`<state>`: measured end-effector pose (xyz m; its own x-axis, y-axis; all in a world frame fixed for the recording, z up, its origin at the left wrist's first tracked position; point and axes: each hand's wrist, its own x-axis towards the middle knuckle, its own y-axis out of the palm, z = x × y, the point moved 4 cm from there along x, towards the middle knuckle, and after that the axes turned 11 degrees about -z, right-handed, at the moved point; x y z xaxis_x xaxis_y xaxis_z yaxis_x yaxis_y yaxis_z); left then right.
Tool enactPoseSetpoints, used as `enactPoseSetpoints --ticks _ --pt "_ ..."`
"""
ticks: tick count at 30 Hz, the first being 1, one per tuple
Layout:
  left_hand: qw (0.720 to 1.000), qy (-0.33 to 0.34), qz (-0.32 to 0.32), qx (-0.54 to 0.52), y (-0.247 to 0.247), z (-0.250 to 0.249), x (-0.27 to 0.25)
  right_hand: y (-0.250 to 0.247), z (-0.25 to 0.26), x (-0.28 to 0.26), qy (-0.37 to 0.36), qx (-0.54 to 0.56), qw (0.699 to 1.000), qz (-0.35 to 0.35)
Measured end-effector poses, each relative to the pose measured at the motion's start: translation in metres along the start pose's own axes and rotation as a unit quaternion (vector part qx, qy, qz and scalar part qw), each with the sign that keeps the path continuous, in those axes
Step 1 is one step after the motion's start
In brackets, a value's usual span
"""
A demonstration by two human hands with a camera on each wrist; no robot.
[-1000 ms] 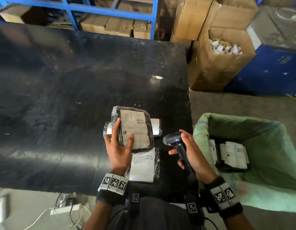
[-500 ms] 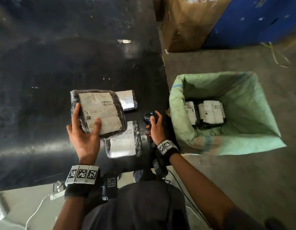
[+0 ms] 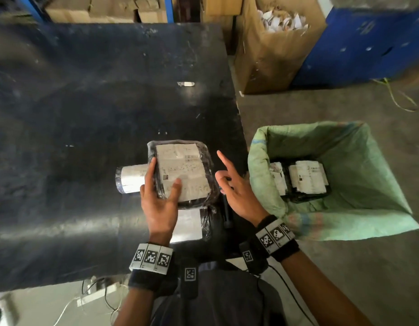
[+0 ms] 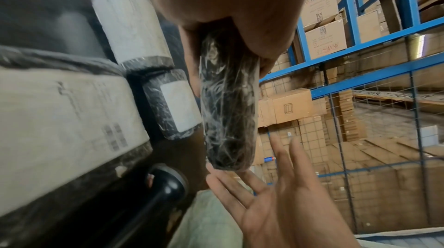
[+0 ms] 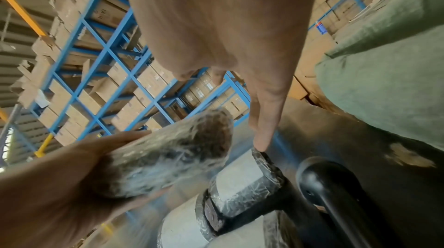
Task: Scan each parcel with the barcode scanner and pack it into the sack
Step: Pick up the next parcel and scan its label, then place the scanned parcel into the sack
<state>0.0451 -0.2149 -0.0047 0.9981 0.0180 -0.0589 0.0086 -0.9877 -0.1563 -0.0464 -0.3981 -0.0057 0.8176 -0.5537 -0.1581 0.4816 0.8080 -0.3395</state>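
On the black table (image 3: 86, 114), a cylindrical parcel (image 3: 130, 178) lies left of the wrapped parcel (image 3: 182, 170) gripped by the left hand (image 3: 157, 201), then the empty, spread-fingered right hand (image 3: 236, 191) above the scanner (image 3: 226, 208), the green sack (image 3: 344, 220) rightmost.

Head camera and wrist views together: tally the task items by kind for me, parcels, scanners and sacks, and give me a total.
Parcels: 6, namely 1 held parcel gripped by the left hand, 3 table parcels on the table, and 2 packed parcels in the sack
Barcode scanner: 1
Sack: 1
Total: 8
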Motion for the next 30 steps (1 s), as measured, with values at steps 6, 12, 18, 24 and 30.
enactPoseSetpoints --ticks 6,12,18,24,30 --pt "0.994 0.011 0.059 -0.087 0.039 -0.025 -0.01 -0.018 0.016 -0.004 -0.036 0.028 0.998 -0.053" --pt "0.985 0.006 0.107 -0.137 0.08 -0.048 -0.023 -0.057 0.033 -0.001 -0.045 0.077 0.99 -0.106" --pt "0.972 0.037 0.209 -0.103 0.134 -0.065 -0.028 -0.117 0.034 0.002 -0.032 0.083 0.986 -0.143" --pt "0.92 0.124 0.326 0.179 0.187 -0.052 -0.042 -0.216 0.006 0.0 0.016 -0.007 0.99 -0.142" --pt "0.851 0.219 0.332 0.342 0.246 0.001 -0.087 -0.274 -0.051 0.022 0.154 -0.167 0.974 -0.016"
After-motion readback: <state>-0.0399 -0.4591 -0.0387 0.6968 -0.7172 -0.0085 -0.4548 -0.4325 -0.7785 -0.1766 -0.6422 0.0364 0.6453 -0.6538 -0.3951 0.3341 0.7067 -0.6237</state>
